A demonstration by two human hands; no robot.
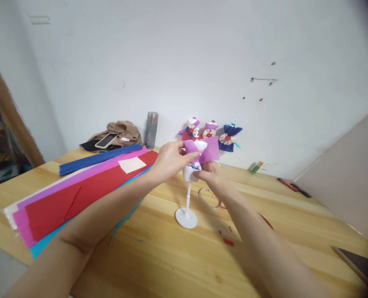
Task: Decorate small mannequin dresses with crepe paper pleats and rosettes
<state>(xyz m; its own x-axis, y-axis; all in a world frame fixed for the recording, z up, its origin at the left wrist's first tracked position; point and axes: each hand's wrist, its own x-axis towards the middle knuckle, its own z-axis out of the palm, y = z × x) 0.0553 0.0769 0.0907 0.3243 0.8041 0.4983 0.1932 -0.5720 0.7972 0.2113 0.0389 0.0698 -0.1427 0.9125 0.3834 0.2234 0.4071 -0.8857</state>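
A small white dress-form mannequin stands upright on a thin stem with a round base. Purple crepe paper is wrapped across its upper part, and a loose end sticks out to the right. My left hand is closed at the mannequin's left side, thumb pressing the purple paper against the front. Low on the right side, my right hand grips the mannequin with the thumb in front; its other fingers are partly hidden behind. Blue marks show on the white body between my thumbs.
Crepe paper sheets, red uppermost, lie at left with a blue strip. Behind stand a flask, a brown cloth bundle, a phone and several dressed mini mannequins. Tape rings and a dark tablet-like object lie at right.
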